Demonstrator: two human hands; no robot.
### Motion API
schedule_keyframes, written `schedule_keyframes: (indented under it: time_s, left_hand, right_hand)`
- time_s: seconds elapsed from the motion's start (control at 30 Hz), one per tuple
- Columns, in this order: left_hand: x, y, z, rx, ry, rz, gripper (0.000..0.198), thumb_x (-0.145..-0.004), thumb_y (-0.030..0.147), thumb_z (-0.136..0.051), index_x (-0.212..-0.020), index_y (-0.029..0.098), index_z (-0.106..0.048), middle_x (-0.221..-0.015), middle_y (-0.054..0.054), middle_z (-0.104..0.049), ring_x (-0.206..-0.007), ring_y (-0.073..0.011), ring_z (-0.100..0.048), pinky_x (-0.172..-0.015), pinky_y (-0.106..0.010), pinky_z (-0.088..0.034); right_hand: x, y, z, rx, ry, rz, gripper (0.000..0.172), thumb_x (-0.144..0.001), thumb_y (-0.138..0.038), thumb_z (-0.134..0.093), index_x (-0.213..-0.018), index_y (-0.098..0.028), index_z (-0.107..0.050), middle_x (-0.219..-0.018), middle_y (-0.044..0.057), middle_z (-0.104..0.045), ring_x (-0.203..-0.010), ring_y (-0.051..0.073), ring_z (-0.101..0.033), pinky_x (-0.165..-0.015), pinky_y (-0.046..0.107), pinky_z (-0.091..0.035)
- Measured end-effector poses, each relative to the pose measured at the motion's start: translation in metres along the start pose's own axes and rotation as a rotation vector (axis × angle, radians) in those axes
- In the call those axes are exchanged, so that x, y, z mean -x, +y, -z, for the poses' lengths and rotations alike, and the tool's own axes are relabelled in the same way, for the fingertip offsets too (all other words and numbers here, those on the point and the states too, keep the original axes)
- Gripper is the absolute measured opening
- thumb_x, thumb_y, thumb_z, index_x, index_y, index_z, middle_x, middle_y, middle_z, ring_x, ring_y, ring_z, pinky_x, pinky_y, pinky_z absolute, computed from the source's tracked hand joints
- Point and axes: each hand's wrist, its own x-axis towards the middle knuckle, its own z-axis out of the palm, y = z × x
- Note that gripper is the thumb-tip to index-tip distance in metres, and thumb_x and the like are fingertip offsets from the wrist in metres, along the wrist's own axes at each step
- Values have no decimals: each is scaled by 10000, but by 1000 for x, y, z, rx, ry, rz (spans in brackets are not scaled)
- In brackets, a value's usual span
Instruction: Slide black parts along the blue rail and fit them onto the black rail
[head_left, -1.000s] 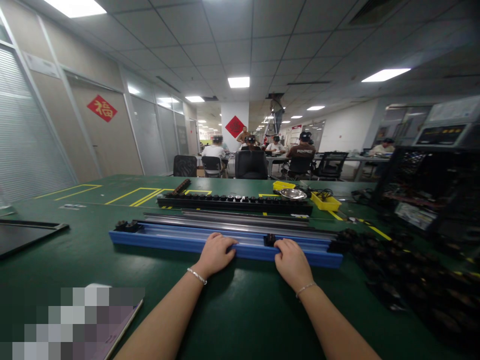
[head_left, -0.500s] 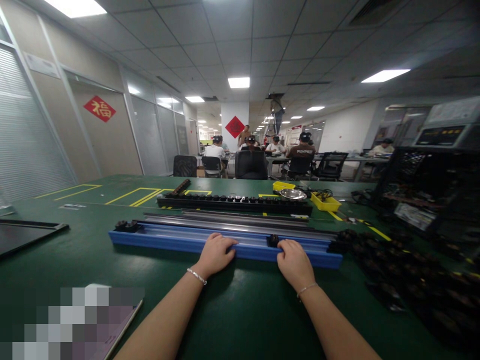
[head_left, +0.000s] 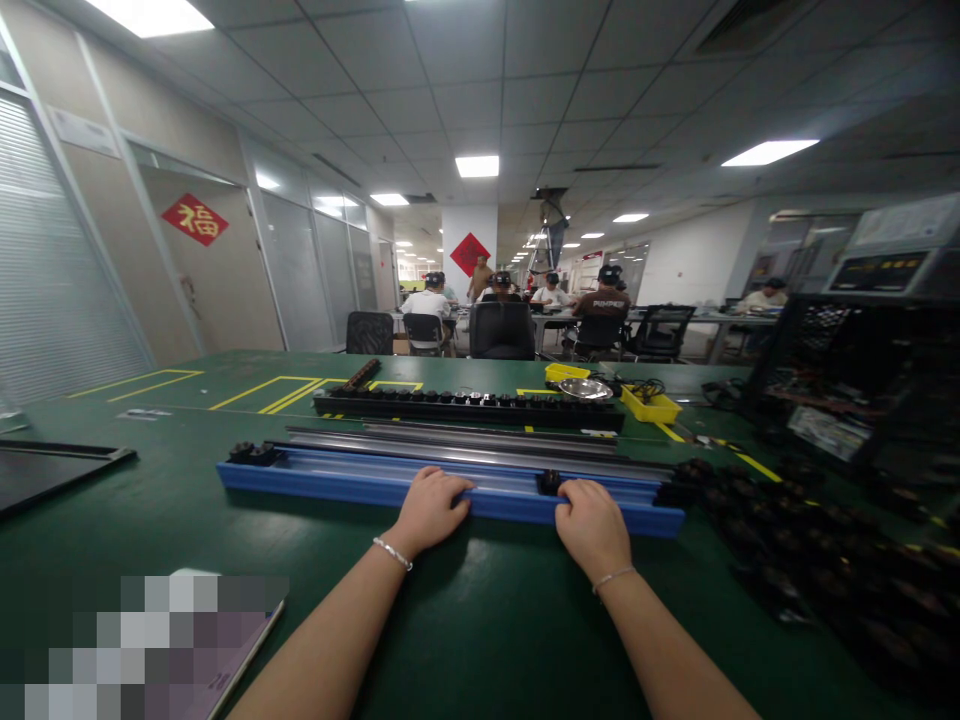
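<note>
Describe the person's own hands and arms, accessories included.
The left hand and right hand are gloveless, and no sleeves show. The left has a thicker silvery bracelet at the wrist; the right has a thinner bracelet.

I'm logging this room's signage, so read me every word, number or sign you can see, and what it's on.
"福": red door sign
"PUMP", rest blurred: brown shirt
Too small or blurred to read: pillar sign, display, white label, marks on purple cover

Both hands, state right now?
Left hand: on near edge of blue rail; grip can't be told.
Right hand: fingers bent at black part; grip can't be told.
</note>
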Motion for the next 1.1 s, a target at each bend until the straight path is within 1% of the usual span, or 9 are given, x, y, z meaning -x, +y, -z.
schedule_keyframes:
  time_s: [0.27, 0.4, 0.5, 0.6, 0.7, 0.8, 0.87, 0.97, 1.1]
  left_hand:
    - [0, -1, -2, -2, 10, -12, 229, -806, 280, -522, -1010, 295, -625, -1033, 26, -689, -937, -183, -579, -960, -395, -300]
    - [0, -1, -2, 3, 11, -5, 231, -808, 277, -518, -1013, 298, -623, -1030, 27, -690, -943, -180, -578, -965, -395, -293]
    - [0, -1, -2, 5, 11, -2, 228, -812, 278, -513, -1010, 297, -623, -1036, 26, -688, -942, -179, -579, -964, -396, -293]
    - [0, 1, -1, -1, 4, 3, 224, -816, 283, -508, -1006, 293, -626, -1028, 25, -690, -928, -178, -582, -960, -396, -297]
    - [0, 2, 0, -4, -1, 11, 224, -817, 281, -504, -1003, 292, -629, -1020, 24, -692, -928, -176, -583, -969, -395, -293]
    - [0, 2, 0, 2, 3, 14, 229, -818, 284, -500, -1006, 294, -629, -1024, 22, -691, -938, -176, -583, -982, -398, -284]
    - [0, 1, 0, 2, 4, 12, 228, -815, 284, -504, -1005, 297, -630, -1025, 25, -691, -936, -180, -584, -983, -403, -284]
    - [0, 1, 0, 6, 2, 10, 229, -813, 281, -508, -1006, 298, -630, -1033, 27, -689, -935, -182, -584, -976, -404, -292]
    - [0, 1, 1, 12, -1, 10, 235, -818, 283, -504, -1016, 296, -630, -1046, 21, -686, -954, -182, -583, -979, -404, -288]
  right_hand:
    - [0, 2, 1, 36, 25, -18, 182, -721, -113, -431, -684, -190, -592, -770, 48, -640, -819, 177, -526, -766, 283, -352]
    - [0, 2, 5, 73, 47, -56, 166, -731, -139, -439, -650, -198, -570, -739, 42, -633, -796, 179, -525, -743, 289, -346]
    - [0, 1, 7, 97, 70, -101, 176, -771, -222, -445, -626, -205, -543, -734, 43, -627, -803, 190, -526, -740, 301, -343]
    - [-1, 0, 6, 93, 55, -154, 240, -802, -350, -454, -624, -206, -526, -765, 53, -629, -842, 208, -529, -745, 315, -345]
    - [-3, 1, 2, 95, 37, -231, 263, -796, -427, -473, -715, -193, -561, -802, 67, -636, -860, 221, -538, -764, 330, -350]
    - [-5, 1, -3, 80, 77, -245, 337, -791, -422, -486, -982, -166, -593, -996, 95, -643, -964, 233, -532, -853, 353, -334]
    - [-5, 1, -5, 52, 88, -228, 371, -796, -406, -476, -1080, -193, -584, -1110, 84, -622, -1049, 240, -505, -915, 376, -298]
    - [-4, 0, -5, 12, 66, -232, 343, -801, -401, -452, -1049, -230, -614, -1120, 58, -629, -1098, 249, -481, -960, 414, -252]
    - [-4, 2, -6, -3, 56, -270, 347, -795, -392, -439, -1035, -216, -618, -1071, 69, -647, -1069, 248, -499, -985, 445, -225]
